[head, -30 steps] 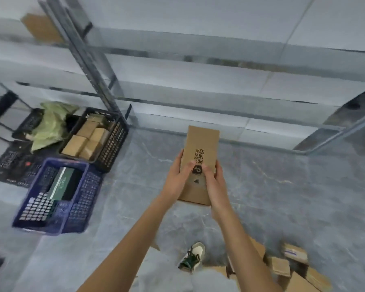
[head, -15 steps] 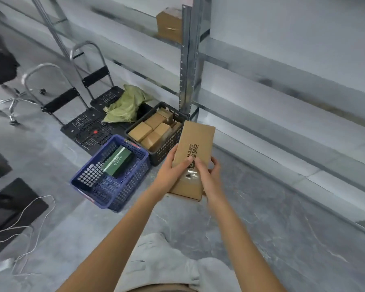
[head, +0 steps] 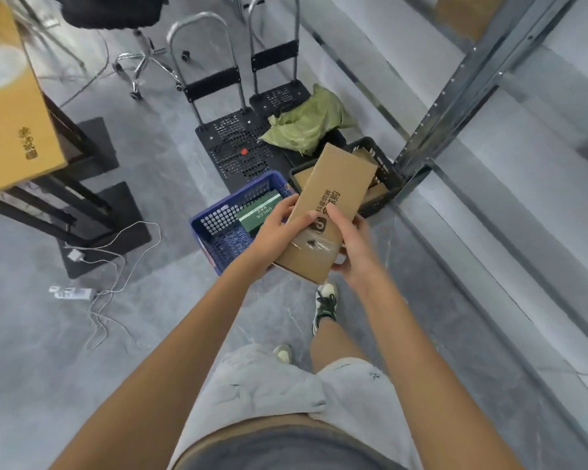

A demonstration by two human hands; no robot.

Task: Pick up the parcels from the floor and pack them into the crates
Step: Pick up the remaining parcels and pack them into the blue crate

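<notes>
Both hands hold a long brown cardboard parcel [head: 333, 198] with black print, tilted up to the right. My left hand [head: 279, 228] grips its left edge and my right hand [head: 350, 245] its lower right side. The parcel hangs above two crates on the floor. The blue crate [head: 218, 222] holds a green box [head: 257, 213]. The black crate [head: 386, 178], partly hidden behind the parcel, holds brown cardboard parcels.
Two folding hand trolleys [head: 231, 144] and a crumpled green bag [head: 306, 127] lie behind the crates. A metal shelf rack [head: 448, 96] runs along the right. At left stand a black table frame with a large cardboard box [head: 11, 110], white cables [head: 109, 266] and an office chair [head: 140, 59].
The view has swung left and down while I walked with the parcel toward the crates. The crates now lie right under the parcel. Both hands kept their hold.
</notes>
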